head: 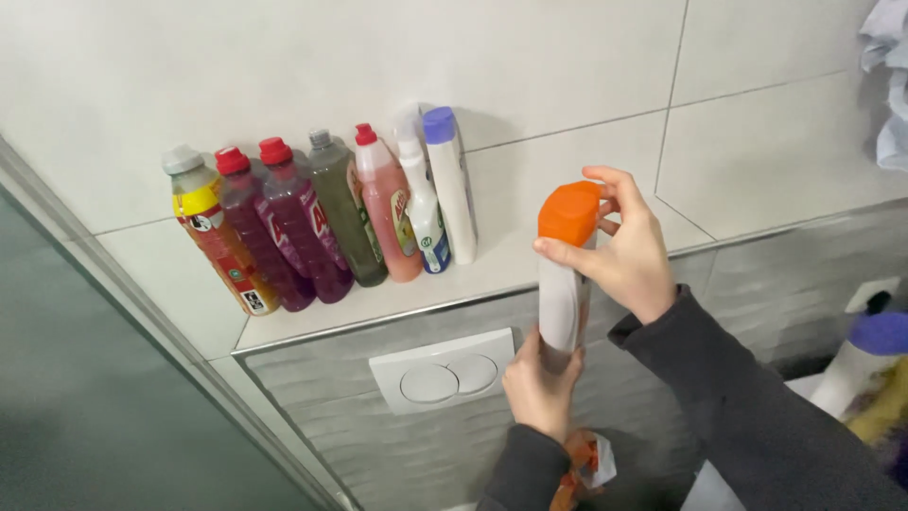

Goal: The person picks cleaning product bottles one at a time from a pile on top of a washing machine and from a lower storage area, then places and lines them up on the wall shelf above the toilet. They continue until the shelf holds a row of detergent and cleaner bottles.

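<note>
Hands on one bottle (562,303), held upright in front of the ledge (511,270): the left hand (541,383) wraps closed round its white base, the right hand (626,248) pinches the orange cap (569,213) with thumb and fingers. Seven more bottles (326,222) stand in a row on the ledge at left, the flush plate (442,371) just beside the left hand, below the ledge.

Seven bottles on ledge (312,222); one orange-capped bottle (565,274); two hands.
</note>
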